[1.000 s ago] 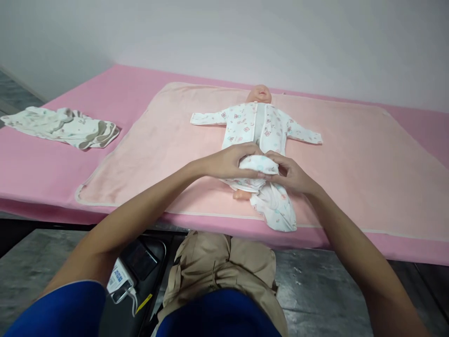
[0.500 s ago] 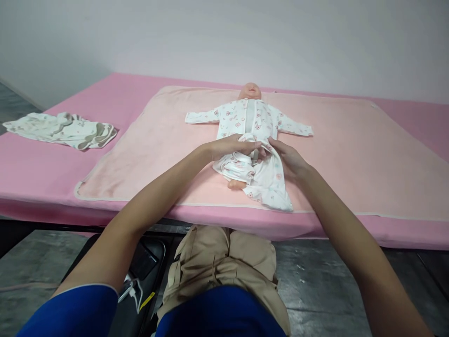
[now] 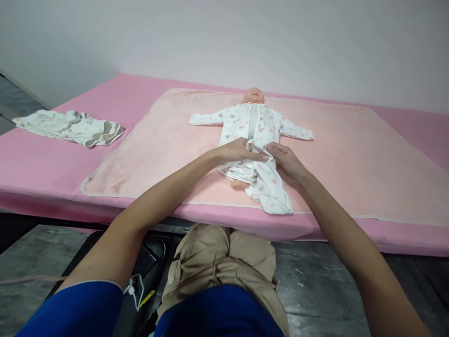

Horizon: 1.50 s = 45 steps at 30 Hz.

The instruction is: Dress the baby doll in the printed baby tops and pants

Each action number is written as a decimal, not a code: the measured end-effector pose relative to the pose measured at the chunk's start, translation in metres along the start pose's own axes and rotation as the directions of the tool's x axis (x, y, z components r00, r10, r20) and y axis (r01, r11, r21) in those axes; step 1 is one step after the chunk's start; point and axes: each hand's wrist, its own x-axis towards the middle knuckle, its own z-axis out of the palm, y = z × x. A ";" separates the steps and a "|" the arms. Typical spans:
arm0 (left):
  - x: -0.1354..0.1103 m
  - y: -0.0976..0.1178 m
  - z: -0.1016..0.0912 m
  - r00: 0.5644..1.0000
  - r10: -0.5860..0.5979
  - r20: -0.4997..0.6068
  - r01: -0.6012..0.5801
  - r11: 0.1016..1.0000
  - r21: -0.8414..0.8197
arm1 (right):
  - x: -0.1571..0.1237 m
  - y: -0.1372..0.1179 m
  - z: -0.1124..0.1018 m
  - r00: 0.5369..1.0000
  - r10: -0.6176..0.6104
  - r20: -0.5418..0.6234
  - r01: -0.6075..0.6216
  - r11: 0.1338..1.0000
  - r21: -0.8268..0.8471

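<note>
A baby doll [image 3: 254,95] lies on its back, head toward the wall, arms spread in a white long-sleeved baby top [image 3: 235,122] with a small pink print. The top's front is parted over something grey. Below its waist bunches a white printed pant leg [image 3: 271,189], flat and loose at its lower end. My left hand [image 3: 239,150] reaches across the doll's middle, fingers closed around the bunched cloth. From the other side my right hand [image 3: 286,160] pinches the same pant leg between thumb and fingers. One bare foot [image 3: 239,185] shows at the left cuff; the other is hidden.
A peach blanket [image 3: 351,164] lies under the doll on a pink-covered table [image 3: 45,168]. Folded white baby clothes [image 3: 70,127] rest at the left. A white wall stands behind. Below the table edge, a white cable [image 3: 136,295] lies on a black surface.
The view has shifted slightly. My left fingers have closed further over the bunched cloth, and the gathered opening between my hands looks narrower. Both hands stay on the pant leg.
</note>
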 end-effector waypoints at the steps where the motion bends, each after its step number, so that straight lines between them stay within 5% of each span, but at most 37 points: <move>1: 0.000 -0.001 -0.002 0.999 -0.006 0.034 0.007 1.000 -0.028 | 0.000 -0.001 -0.001 1.000 0.007 0.007 -0.007 1.000 -0.013; 6: 0.005 -0.014 -0.021 0.986 0.054 0.155 -0.024 0.982 -0.190 | 0.002 -0.005 -0.006 0.999 -0.042 0.010 0.043 0.996 -0.079; 10: 0.008 -0.023 -0.024 0.991 0.086 0.104 -0.053 0.957 -0.284 | -0.003 -0.009 -0.015 0.979 0.125 0.158 -0.106 0.987 -0.124; 15: 0.006 -0.018 -0.016 0.995 0.059 0.077 -0.042 0.979 -0.197 | -0.012 -0.008 -0.016 0.928 0.165 0.335 -0.132 0.984 -0.118; 27: 0.003 -0.005 -0.015 0.993 0.074 0.097 -0.074 0.997 -0.004 | -0.015 -0.013 -0.009 0.926 0.092 0.367 0.023 0.955 -0.296; 32: -0.001 -0.001 -0.017 0.978 0.039 0.205 -0.055 0.996 0.069 | -0.014 -0.004 -0.013 0.974 0.021 0.224 0.032 0.973 -0.228; 37: -0.010 0.004 -0.007 0.981 0.035 0.188 -0.050 0.996 0.076 | -0.001 0.005 -0.013 0.997 -0.080 0.014 0.082 0.980 -0.179; 45: -0.015 0.009 0.003 0.982 -0.055 0.178 0.059 0.998 -0.020 | 0.013 0.016 -0.013 0.964 -0.267 0.006 0.252 0.902 -0.351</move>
